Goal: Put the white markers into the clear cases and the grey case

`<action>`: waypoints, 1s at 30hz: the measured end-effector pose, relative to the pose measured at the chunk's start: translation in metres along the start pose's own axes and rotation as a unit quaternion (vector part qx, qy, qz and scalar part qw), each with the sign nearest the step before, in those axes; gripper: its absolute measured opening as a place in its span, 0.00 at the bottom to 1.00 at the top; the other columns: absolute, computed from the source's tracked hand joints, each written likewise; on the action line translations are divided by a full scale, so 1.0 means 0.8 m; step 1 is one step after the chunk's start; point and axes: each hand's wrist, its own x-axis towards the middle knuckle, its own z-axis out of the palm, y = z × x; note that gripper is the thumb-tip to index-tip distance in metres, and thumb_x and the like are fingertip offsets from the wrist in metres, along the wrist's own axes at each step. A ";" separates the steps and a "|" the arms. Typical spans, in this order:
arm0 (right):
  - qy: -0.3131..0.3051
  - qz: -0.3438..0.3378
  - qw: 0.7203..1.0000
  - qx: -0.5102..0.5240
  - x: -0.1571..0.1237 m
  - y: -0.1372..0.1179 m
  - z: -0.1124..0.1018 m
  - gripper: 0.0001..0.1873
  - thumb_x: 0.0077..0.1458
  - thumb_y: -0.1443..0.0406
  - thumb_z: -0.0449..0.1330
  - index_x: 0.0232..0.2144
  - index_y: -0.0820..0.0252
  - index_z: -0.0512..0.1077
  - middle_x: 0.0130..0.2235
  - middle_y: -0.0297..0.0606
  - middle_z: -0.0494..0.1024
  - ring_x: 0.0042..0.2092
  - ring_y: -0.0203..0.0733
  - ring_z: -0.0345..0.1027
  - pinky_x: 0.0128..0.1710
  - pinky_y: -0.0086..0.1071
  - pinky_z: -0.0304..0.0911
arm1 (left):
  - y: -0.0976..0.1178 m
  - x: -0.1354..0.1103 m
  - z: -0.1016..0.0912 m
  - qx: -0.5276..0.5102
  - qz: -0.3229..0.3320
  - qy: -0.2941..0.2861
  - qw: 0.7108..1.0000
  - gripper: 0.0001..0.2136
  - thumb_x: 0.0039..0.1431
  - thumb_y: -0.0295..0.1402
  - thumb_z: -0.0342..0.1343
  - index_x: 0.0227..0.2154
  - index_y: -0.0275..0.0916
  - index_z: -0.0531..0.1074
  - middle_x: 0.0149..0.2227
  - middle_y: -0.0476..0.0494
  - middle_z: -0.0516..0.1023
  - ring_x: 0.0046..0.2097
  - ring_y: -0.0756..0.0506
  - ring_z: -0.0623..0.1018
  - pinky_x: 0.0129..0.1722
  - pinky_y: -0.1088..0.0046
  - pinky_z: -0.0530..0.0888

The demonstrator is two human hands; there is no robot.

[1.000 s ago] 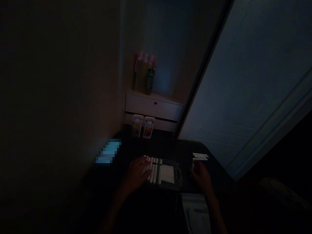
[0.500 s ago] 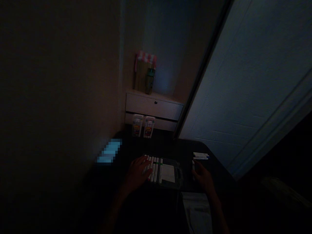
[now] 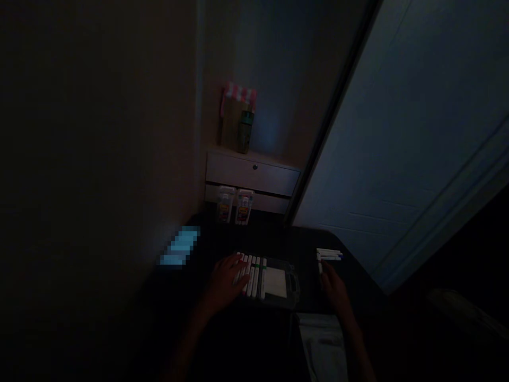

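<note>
A clear plastic case (image 3: 293, 286) lies on the dark table, holding a row of white markers (image 3: 254, 278), several of them, some with green bands. Over the left end of that row rests my left hand (image 3: 227, 278), its fingers stretched out across the markers. To the right of the case, my right hand (image 3: 332, 284) pinches a white marker (image 3: 319, 262) that points away from me. Just beyond its tip, a small group of white markers (image 3: 329, 253) lies sideways on the table, one with a blue end. A white area shows in the case's right part.
Two clear packs (image 3: 243, 208) with labels stand at the back of the table, before a drawer unit (image 3: 274, 178). On that unit are a bottle (image 3: 245, 135) and a box under checked cloth. A blurred bright rectangle (image 3: 181, 246) sits left. A pale bag (image 3: 324, 345) is below the front edge.
My right hand has moved slightly right and forward with the marker, whose tip is now beside the loose markers. My left hand stays over the case.
</note>
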 end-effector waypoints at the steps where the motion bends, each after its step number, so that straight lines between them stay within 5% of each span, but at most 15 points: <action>1: 0.004 -0.002 1.000 -0.005 0.000 0.001 0.001 0.34 0.58 0.53 0.48 0.60 0.63 0.73 0.46 0.50 0.84 0.43 0.52 0.80 0.44 0.41 0.72 | 0.000 0.000 0.000 0.000 0.000 -0.001 1.000 0.16 0.67 0.37 0.58 0.55 0.45 0.78 0.64 0.40 0.74 0.66 0.36 0.72 0.66 0.50 0.67; 7: 0.027 -0.012 0.999 -0.014 0.000 0.001 0.005 0.35 0.62 0.50 0.46 0.61 0.66 0.71 0.57 0.57 0.79 0.54 0.56 0.77 0.52 0.44 0.71 | -0.002 -0.001 0.003 0.000 0.003 0.006 1.000 0.16 0.67 0.38 0.58 0.55 0.46 0.78 0.64 0.40 0.75 0.65 0.36 0.72 0.65 0.51 0.68; 14: 0.013 0.016 1.000 -0.009 -0.005 -0.007 0.001 0.39 0.63 0.47 0.47 0.67 0.67 0.62 0.36 0.48 0.85 0.35 0.52 0.80 0.34 0.38 0.71 | -0.006 -0.002 0.006 0.003 0.006 0.013 1.000 0.16 0.66 0.38 0.58 0.55 0.47 0.78 0.64 0.42 0.74 0.65 0.37 0.72 0.65 0.52 0.68; 30: 0.032 -0.001 0.999 -0.013 -0.006 -0.008 0.000 0.37 0.61 0.49 0.48 0.63 0.66 0.68 0.46 0.52 0.84 0.43 0.54 0.80 0.42 0.42 0.73 | -0.004 -0.001 0.003 0.014 0.002 0.001 1.000 0.15 0.67 0.38 0.58 0.55 0.47 0.78 0.64 0.41 0.74 0.66 0.36 0.72 0.65 0.50 0.69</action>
